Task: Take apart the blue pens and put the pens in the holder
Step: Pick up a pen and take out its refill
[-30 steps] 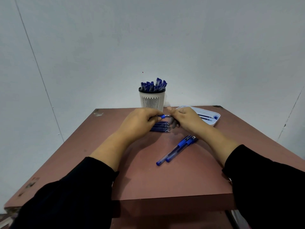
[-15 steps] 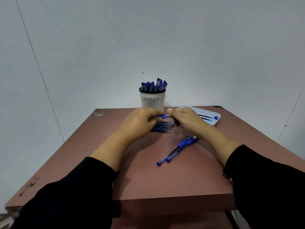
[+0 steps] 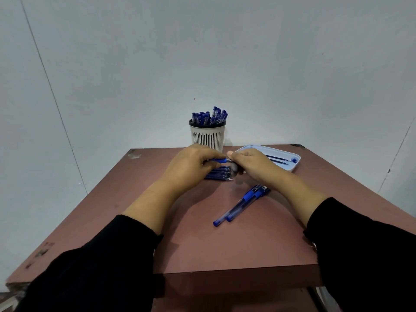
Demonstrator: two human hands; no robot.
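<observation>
Barely anything is shifting since earlier: left hand [image 3: 191, 164] and right hand [image 3: 248, 162] are still gripping one blue pen [image 3: 218, 160] before the holder [image 3: 207, 137]; its small tip may be slipping, rolling off the table [image 3: 225, 244].

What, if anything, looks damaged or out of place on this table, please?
Only wear: the table has chipped, scuffed patches at its far left corner and near left edge. The two pens lying loose, the refills and the tray look orderly.
</observation>
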